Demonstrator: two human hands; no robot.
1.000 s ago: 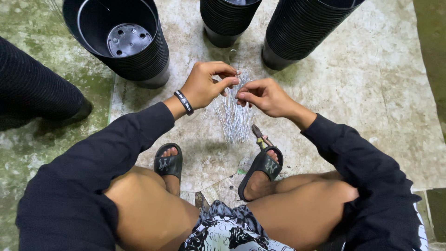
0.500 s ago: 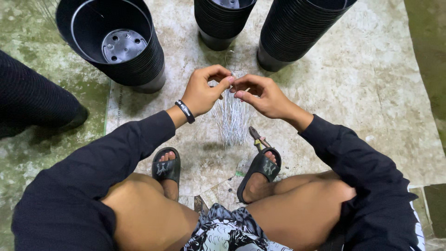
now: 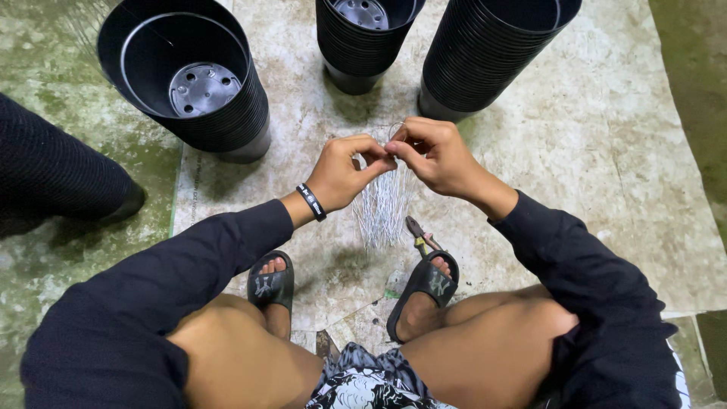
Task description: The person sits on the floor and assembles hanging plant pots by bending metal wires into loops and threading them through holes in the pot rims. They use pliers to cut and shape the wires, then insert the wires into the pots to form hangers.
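Wires [image 3: 381, 208], thin and silvery, lie in a bundle on the pale sheet [image 3: 606, 151] between the person's two sandalled feet and the hands, their upper ends reaching to the fingertips. Left hand [image 3: 344, 170] is closed in a pinch, thumb and forefinger pressed on a strand at the top of the bundle; a dark wristband sits on that wrist. Right hand [image 3: 432, 155] is likewise closed in a pinch, fingertips meeting those of the left hand over the same strand, which appears to curl into a small loop above the knuckles, though it is too fine to confirm. Pliers [image 3: 419, 236] with dark handles lie on the sheet just beside the bundle's lower end, touching the right sandal [image 3: 424, 291]. Left sandal [image 3: 270, 284] rests near the bundle, apart from it. Three stacks of black plastic pots stand beyond the hands: a tilted one at the left [image 3: 189, 76], one in the middle [image 3: 363, 42], and one at the right [image 3: 485, 60].
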